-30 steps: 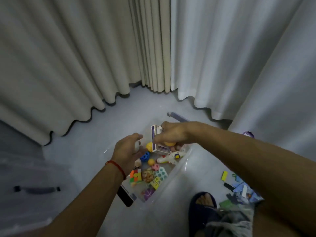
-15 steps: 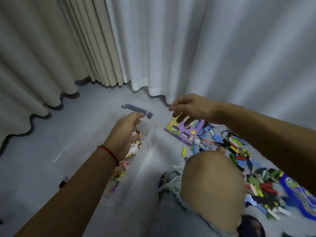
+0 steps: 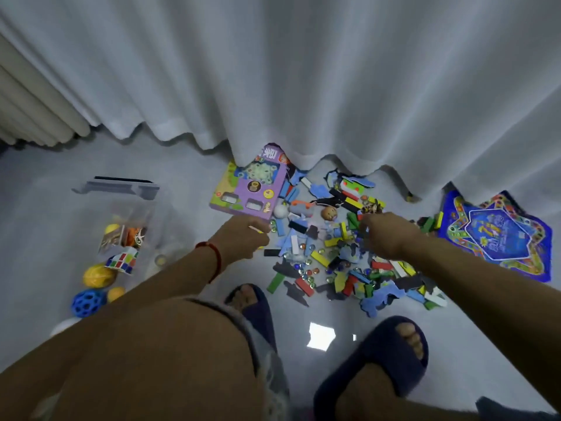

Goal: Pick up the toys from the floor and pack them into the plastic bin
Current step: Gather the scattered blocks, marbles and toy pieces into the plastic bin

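While both hands' fingers curl out of sight over the toy pile (image 3: 343,256), neither left hand (image 3: 243,237) nor right hand (image 3: 387,235) grip is readable.

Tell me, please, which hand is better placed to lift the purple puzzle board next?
Probably the left hand: it hovers at the purple puzzle board's near corner, while the right hand is over the scattered blocks, farther away.

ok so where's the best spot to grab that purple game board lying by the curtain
Probably the purple game board's near edge, coming in low from the person's side. It lies flat on the floor with its far end under the curtain hem, so only the near edge lets fingers slide beneath. The left hand is nearest.
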`<state>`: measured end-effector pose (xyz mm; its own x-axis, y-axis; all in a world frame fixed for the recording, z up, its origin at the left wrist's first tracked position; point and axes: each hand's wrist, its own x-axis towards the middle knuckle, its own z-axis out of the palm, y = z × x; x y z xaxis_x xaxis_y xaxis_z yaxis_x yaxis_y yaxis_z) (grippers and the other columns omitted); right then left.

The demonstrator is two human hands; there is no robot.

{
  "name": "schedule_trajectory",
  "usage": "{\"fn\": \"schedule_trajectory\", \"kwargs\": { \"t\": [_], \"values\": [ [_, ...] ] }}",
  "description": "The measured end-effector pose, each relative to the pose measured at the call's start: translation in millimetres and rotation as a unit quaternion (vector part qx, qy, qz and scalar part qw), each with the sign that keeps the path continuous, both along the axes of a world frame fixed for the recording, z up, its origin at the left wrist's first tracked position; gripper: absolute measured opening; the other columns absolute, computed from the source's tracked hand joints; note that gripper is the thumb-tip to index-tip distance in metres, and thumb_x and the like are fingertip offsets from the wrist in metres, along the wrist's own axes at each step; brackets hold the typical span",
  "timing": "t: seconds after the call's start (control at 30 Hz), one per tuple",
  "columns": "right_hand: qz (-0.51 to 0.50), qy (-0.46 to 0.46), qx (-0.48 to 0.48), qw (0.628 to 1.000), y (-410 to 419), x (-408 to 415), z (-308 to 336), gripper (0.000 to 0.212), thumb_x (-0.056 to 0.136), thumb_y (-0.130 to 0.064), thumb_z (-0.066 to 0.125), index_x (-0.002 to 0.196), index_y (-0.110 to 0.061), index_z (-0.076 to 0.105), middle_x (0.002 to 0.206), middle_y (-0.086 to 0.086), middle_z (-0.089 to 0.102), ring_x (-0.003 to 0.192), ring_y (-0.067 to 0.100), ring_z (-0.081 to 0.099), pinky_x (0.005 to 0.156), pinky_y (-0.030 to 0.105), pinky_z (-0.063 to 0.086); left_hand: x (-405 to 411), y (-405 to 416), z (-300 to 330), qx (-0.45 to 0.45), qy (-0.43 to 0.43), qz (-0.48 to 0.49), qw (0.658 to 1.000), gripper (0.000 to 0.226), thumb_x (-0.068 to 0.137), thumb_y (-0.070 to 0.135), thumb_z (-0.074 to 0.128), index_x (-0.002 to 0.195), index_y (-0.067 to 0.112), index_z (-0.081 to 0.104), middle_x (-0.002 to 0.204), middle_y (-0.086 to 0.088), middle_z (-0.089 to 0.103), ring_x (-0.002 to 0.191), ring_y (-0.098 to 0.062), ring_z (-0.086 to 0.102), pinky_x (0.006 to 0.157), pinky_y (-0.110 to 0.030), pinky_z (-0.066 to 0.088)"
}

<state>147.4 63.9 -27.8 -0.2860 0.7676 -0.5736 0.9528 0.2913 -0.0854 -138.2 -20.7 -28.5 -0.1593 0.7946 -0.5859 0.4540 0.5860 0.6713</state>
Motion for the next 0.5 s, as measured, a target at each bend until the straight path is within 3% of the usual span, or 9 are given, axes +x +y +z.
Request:
{"fn": "schedule_trajectory", "kwargs": {
  "t": [0.1, 0.17, 0.23, 0.37, 0.5],
  "values": [
    [-0.014, 0.033, 0.021, 0.999, 20, -11, -55, 0.032, 0.089, -0.024, 0.061, 0.118, -0.013, 0.060, 0.117, 0.016, 0.061, 0.102, 0.034, 0.060, 0.083, 0.041, 0.054, 4, 32, -47, 0.011, 0.131, -0.138, 0.982, 0.038, 0.081, 0.027, 0.069, 0.118, 0.027, 0.060, 0.123, -0.003, 0.059, 0.104, -0.019, 0.057, 0.088, -0.029, 0.048],
    [-0.032, 0.067, 0.033, 0.997, 36, -26, -85, 0.048, 0.089, -0.030, 0.063, 0.134, -0.020, 0.051, 0.129, 0.016, 0.052, 0.111, 0.038, 0.056, 0.087, 0.043, 0.051, 11, 56, -76, 0.017, 0.173, -0.240, 0.955, 0.062, 0.080, 0.031, 0.071, 0.137, 0.024, 0.047, 0.138, -0.008, 0.046, 0.120, -0.025, 0.050, 0.100, -0.035, 0.044],
    [-0.023, 0.069, 0.066, 0.995, 54, -41, -111, 0.056, 0.088, -0.034, 0.066, 0.138, -0.022, 0.045, 0.135, 0.015, 0.044, 0.120, 0.040, 0.047, 0.090, 0.046, 0.047, 20, 81, -100, 0.037, 0.232, -0.294, 0.927, 0.071, 0.080, 0.030, 0.071, 0.143, 0.020, 0.039, 0.142, -0.010, 0.041, 0.124, -0.032, 0.047, 0.102, -0.044, 0.044],
    [-0.009, 0.052, 0.120, 0.991, 79, -58, -153, 0.058, 0.090, -0.029, 0.063, 0.143, -0.022, 0.039, 0.144, 0.015, 0.036, 0.131, 0.040, 0.032, 0.093, 0.051, 0.047, 38, 118, -130, 0.073, 0.363, -0.311, 0.875, 0.051, 0.085, 0.014, 0.060, 0.134, 0.015, 0.045, 0.132, -0.016, 0.042, 0.116, -0.039, 0.046, 0.090, -0.049, 0.048],
    [0.009, 0.041, 0.133, 0.990, 80, -59, -178, 0.084, 0.068, -0.030, 0.084, 0.140, -0.019, 0.041, 0.136, 0.015, 0.043, 0.123, 0.041, 0.038, 0.089, 0.048, 0.050, 57, 128, -148, 0.083, 0.435, -0.331, 0.833, 0.040, 0.088, 0.002, 0.053, 0.127, 0.009, 0.045, 0.127, -0.016, 0.043, 0.119, -0.039, 0.042, 0.079, -0.045, 0.049]
  ]
}}
